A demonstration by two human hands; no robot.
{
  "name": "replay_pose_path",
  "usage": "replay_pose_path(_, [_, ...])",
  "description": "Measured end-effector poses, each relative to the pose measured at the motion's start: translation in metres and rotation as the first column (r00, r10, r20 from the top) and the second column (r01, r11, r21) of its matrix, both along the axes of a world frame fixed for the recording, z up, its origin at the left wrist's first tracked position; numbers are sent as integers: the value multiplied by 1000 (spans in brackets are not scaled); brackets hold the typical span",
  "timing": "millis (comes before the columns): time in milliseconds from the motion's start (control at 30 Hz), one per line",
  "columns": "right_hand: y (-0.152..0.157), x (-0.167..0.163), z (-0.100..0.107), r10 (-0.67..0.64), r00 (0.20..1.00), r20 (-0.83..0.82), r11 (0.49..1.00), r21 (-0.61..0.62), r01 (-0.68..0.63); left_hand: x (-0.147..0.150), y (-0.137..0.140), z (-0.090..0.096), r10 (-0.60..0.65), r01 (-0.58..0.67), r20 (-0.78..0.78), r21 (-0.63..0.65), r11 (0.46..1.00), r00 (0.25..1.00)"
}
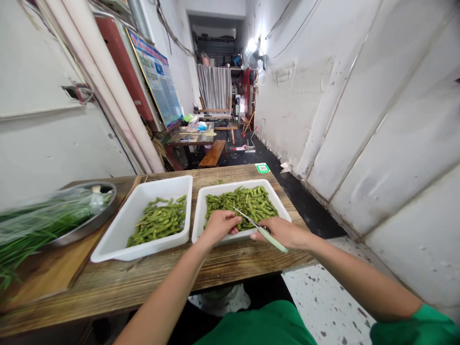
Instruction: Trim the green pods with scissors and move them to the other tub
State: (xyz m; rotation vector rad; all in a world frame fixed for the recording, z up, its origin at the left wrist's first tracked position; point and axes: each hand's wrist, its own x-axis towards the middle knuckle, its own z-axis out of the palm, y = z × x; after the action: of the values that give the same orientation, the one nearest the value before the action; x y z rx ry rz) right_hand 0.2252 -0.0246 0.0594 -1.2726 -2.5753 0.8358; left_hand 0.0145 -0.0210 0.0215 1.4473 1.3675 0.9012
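Observation:
My right hand is closed around a pair of scissors with pale green handles. The blades point up and left over a white tray of green edamame pods. My left hand is at the tray's near edge, left of the blades, its fingers pinched together. What lies between those fingertips is too small to make out. Left of this tray stands a second, deeper white tray with more edamame pods heaped toward its right side.
Both trays rest on a wooden table. At the left, a metal bowl with green stalks and plastic wrap sits on a wooden board. A QR-code card lies by the far edge. Beyond are a bench and another table.

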Motion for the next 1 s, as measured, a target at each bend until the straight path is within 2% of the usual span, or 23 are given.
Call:
replay_pose_path(133, [0, -4, -2, 12, 1000, 11, 1000, -14, -12, 1, -4, 3, -24, 25, -56, 8, 1000, 998])
replay_pose_path(267, [-3, -8, -6, 15, 1000, 25, 1000, -19, -15, 0, -12, 9, 38, -43, -78, -64, 997, 996])
replay_pose_path(333, [-5, -9, -7, 40, 998, 38, 999, -27, -39, -7, -16, 15, 69, -80, -156, -67, 995, 985])
replay_pose_path(367, [-6, -9, -7, 54, 997, 47, 998, -25, -53, -14, -18, 19, 103, -112, -234, -28, 993, 967])
replay_pose_path(433, [-8, -7, -5, 52, 997, 64, 999, 7, -52, -38, -21, 28, 254, -209, -444, 149, 967, 859])
replay_pose_path(500, [-11, -1, -2, -7, 997, 78, 997, 72, 2, -73, -22, 36, 476, -295, -613, 379, 877, 630])
replay_pose_path(533, [-13, 3, 0, -51, 995, 83, 993, 106, 42, -93, -22, 38, 544, -314, -662, 445, 839, 515])
replay_pose_path(600, [-14, 14, -1, -147, 986, 82, 976, 171, 131, -135, -21, 42, 561, -341, -741, 454, 823, 368])
replay_pose_path(633, [-14, 19, -4, -191, 980, 60, 962, 211, 174, -154, -20, 42, 523, -356, -783, 408, 840, 336])
replay_pose_path(733, [-10, 34, -20, -300, 953, -51, 910, 283, 302, -193, -9, 43, 404, -321, -845, 296, 900, 351])
replay_pose_path(800, [-4, 39, -35, -329, 934, -141, 883, 304, 357, -199, 9, 44, 385, -277, -841, 294, 915, 381])
replay_pose_path(833, [-1, 40, -42, -356, 910, -213, 852, 327, 409, -195, 23, 45, 386, -248, -838, 308, 918, 387])
replay_pose_path(933, [12, 39, -62, -352, 827, -439, 727, 429, 537, -166, 84, 42, 336, -119, -765, 327, 938, 549])
replay_pose_path(967, [17, 39, -67, -335, 805, -490, 684, 461, 566, -154, 109, 40, 260, -91, -613, 294, 952, 746])
replay_pose_path(1000, [22, 39, -71, -310, 798, -516, 654, 494, 573, -143, 135, 37, 222, -76, -562, 272, 959, 796])
